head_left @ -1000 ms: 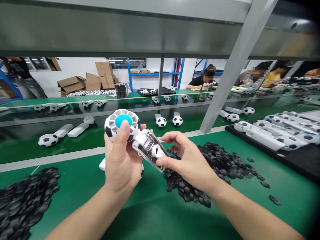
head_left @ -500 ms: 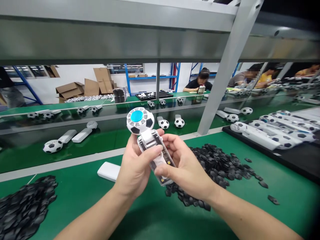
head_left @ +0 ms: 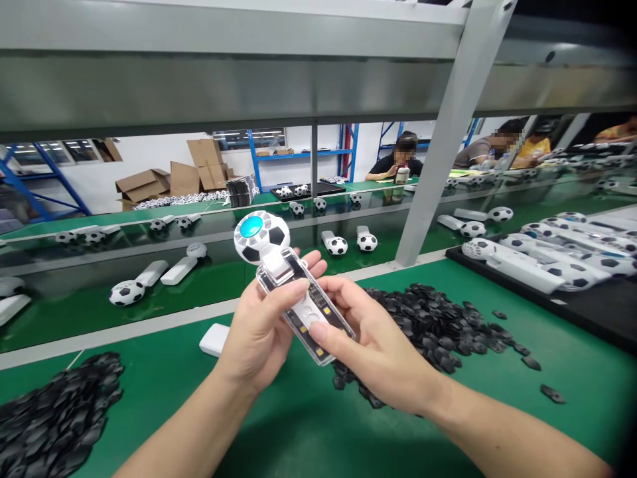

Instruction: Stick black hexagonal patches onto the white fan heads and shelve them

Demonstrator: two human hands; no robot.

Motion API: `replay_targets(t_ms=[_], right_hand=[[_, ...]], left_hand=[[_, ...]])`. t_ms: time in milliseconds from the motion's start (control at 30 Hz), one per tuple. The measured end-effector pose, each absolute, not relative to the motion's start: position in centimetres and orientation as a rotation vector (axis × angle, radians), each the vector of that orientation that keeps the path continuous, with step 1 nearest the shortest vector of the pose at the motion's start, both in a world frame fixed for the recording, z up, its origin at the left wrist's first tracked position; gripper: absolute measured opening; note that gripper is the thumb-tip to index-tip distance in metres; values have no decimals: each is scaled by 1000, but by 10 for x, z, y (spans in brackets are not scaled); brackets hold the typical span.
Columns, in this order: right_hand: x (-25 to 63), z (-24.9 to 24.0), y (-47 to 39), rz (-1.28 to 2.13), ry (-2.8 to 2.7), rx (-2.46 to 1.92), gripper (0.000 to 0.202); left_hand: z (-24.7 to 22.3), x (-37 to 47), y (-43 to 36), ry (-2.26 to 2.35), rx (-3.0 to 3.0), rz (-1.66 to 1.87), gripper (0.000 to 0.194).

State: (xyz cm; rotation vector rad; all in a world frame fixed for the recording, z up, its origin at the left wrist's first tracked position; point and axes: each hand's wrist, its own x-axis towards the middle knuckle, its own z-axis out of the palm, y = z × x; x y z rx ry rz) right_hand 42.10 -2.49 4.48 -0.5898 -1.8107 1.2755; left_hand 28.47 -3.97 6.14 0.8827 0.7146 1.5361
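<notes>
Both hands hold a small handheld fan (head_left: 262, 238) with a soccer-ball head and a blue round centre. Its handle has a clear cover, and a circuit board with yellow parts shows inside. My left hand (head_left: 259, 318) is closed round the upper handle, thumb across the front. Gripping the lower right side is my right hand (head_left: 368, 338), its thumb pressed on the handle's white middle. A white handle cover (head_left: 213, 339) lies on the green bench, partly behind my left wrist. Dark pieces are heaped in a pile (head_left: 423, 325) beyond my right hand.
Another dark heap (head_left: 70, 411) lies at left. A black tray (head_left: 587, 315) of soccer-ball fans stands at right. Beyond the bench, a green conveyor (head_left: 239, 272) carries more fans. A slanted metal post (head_left: 432, 166) and an overhead beam (head_left: 223, 86) frame the view; people sit behind.
The fan in my hands has shifted slightly left and tilted, with more of the handle's front showing. Fans on the conveyor have moved a little to the right.
</notes>
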Motion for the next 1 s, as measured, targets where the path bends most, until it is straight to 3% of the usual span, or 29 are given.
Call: replay_targets(t_ms=[233, 433, 633, 833, 1000], right_hand=[[422, 42, -25, 1205, -1849, -586, 19], [417, 38, -25, 1311, -1781, -555, 28], [411, 38, -24, 1540, -1662, -479, 31], [410, 36, -25, 1542, -1747, -513, 33], [401, 23, -36, 1547, -1874, -614, 24]], left_hand=[[61, 294, -42, 721, 923, 1689, 29], [61, 296, -43, 805, 1000, 1751, 28], [55, 286, -36, 746, 1001, 1567, 34], [56, 286, -38, 826, 1062, 1568, 22], [49, 272, -56, 882, 946, 1419, 29]])
